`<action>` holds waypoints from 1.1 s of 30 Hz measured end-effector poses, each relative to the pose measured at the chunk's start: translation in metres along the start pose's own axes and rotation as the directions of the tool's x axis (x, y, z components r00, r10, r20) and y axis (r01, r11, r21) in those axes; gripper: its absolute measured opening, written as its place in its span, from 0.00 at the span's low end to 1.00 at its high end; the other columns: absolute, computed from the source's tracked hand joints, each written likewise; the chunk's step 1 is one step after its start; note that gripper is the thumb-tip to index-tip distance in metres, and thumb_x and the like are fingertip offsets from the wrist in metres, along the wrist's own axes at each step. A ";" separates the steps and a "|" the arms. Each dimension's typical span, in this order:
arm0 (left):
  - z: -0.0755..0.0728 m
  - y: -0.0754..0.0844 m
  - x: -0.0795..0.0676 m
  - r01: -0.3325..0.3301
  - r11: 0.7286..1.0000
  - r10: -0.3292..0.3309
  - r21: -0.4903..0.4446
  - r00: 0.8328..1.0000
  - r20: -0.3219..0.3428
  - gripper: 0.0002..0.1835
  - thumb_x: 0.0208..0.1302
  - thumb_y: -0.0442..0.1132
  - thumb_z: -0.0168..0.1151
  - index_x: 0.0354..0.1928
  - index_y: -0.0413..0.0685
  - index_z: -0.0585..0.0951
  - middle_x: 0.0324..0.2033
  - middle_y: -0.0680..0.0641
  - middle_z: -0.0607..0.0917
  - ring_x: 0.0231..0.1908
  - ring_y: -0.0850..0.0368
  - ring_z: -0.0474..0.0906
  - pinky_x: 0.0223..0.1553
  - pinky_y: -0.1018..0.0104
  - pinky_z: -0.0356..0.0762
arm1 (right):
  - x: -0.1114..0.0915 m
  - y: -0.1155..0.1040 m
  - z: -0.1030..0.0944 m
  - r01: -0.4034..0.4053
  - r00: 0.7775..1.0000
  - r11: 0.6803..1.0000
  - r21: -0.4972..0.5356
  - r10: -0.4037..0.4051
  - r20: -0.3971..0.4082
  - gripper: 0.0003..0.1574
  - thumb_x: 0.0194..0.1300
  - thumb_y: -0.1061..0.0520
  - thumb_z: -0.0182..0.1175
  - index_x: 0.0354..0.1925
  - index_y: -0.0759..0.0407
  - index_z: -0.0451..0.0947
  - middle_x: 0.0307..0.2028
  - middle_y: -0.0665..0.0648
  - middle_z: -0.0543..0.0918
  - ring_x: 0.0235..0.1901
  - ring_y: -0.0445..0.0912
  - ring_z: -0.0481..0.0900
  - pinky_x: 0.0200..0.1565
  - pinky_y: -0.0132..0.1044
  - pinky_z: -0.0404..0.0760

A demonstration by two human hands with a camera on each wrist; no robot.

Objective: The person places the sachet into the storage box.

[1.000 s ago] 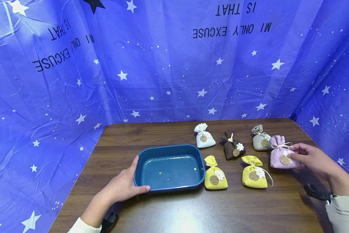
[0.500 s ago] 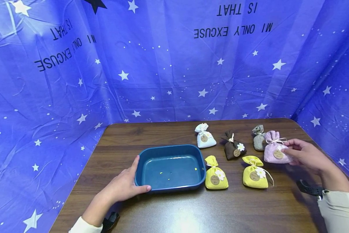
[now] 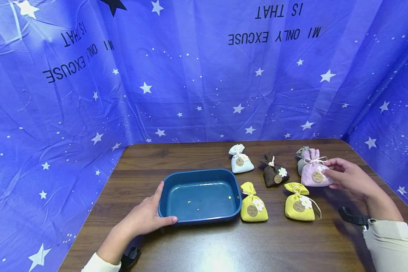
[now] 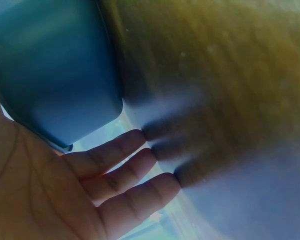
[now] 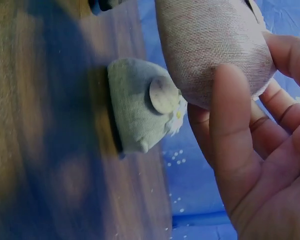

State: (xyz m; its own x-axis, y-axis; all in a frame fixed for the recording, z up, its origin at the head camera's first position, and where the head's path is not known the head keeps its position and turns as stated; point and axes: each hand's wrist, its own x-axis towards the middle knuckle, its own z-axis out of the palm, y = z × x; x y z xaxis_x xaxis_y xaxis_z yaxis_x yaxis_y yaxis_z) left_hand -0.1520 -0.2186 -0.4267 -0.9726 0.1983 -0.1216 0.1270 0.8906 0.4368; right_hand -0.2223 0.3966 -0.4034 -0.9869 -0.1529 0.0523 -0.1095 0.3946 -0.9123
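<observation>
My right hand (image 3: 353, 178) pinches the right side of a pink cloth sachet (image 3: 312, 170) tied with a pale cord and bearing a round tag. In the head view it overlaps a grey sachet (image 3: 300, 153), hiding most of it; the right wrist view shows the grey sachet (image 5: 137, 102) lying on the table, apart from the pink one (image 5: 210, 45). At the left end of a dark teal tray (image 3: 202, 202), my left hand (image 3: 144, 215) rests with thumb at the near rim. Its straight fingers (image 4: 135, 200) lie beside the tray's corner in the left wrist view.
On the brown table (image 3: 149, 156) lie a white sachet (image 3: 241, 162), a dark brown sachet (image 3: 273, 173) and a yellow sachet (image 3: 254, 209) close against the tray's right end. Another yellow sachet (image 3: 299, 207) lies further right. A blue starry curtain (image 3: 190, 87) encloses the table.
My right hand has moved left and slightly away from me with the pink sachet, which now covers more of the grey one. The left hand and the tray have stayed in place.
</observation>
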 end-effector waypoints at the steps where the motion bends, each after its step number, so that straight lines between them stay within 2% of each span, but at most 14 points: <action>1: 0.000 0.000 0.000 0.002 1.000 -0.002 -0.002 1.000 0.001 0.69 0.47 0.73 0.69 0.79 0.43 0.43 0.58 0.31 0.77 0.56 0.38 0.76 0.53 0.39 0.74 | 0.001 -0.002 0.001 0.008 1.000 1.000 -0.004 -0.008 -0.002 0.11 0.71 0.65 0.57 0.43 0.48 0.75 0.32 0.47 0.79 0.28 0.40 0.79 0.27 0.39 0.84; 17: 0.001 -0.001 -0.001 0.003 1.000 -0.003 -0.001 1.000 -0.008 0.69 0.47 0.72 0.69 0.79 0.43 0.43 0.58 0.31 0.77 0.57 0.38 0.76 0.54 0.39 0.73 | 0.016 -0.032 0.025 0.103 0.994 0.994 -0.029 -0.101 0.041 0.08 0.71 0.66 0.57 0.45 0.54 0.74 0.32 0.47 0.81 0.29 0.41 0.81 0.27 0.47 0.85; 22: 0.001 -0.001 -0.001 -0.008 1.000 0.008 0.002 1.000 -0.015 0.69 0.47 0.72 0.69 0.79 0.43 0.44 0.58 0.30 0.77 0.57 0.37 0.75 0.55 0.39 0.72 | 0.023 -0.038 0.035 0.120 0.992 0.993 -0.012 -0.120 0.045 0.07 0.71 0.66 0.57 0.47 0.60 0.72 0.34 0.48 0.80 0.29 0.41 0.81 0.28 0.47 0.85; 29: 0.000 0.000 -0.001 -0.013 1.000 0.012 -0.001 1.000 -0.017 0.69 0.47 0.71 0.70 0.79 0.42 0.44 0.59 0.30 0.76 0.58 0.36 0.74 0.56 0.39 0.71 | 0.032 -0.047 0.052 0.131 0.989 0.991 0.033 -0.133 0.066 0.08 0.71 0.67 0.56 0.48 0.64 0.71 0.38 0.48 0.79 0.30 0.41 0.81 0.29 0.45 0.85; 33: 0.001 0.000 -0.001 -0.011 1.000 0.011 -0.004 1.000 -0.016 0.69 0.47 0.71 0.70 0.79 0.42 0.44 0.59 0.31 0.76 0.58 0.37 0.75 0.55 0.39 0.72 | 0.037 -0.054 0.063 0.113 0.991 0.993 0.031 -0.115 0.075 0.11 0.72 0.65 0.57 0.50 0.67 0.69 0.39 0.54 0.78 0.30 0.42 0.81 0.29 0.45 0.85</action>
State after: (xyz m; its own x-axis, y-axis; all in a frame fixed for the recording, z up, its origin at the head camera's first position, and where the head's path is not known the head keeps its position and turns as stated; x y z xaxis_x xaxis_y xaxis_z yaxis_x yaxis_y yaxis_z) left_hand -0.1509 -0.2185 -0.4270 -0.9741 0.2016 -0.1022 0.1372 0.8867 0.4415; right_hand -0.2450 0.3132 -0.3779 -0.9561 -0.2645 0.1260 -0.2162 0.3467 -0.9127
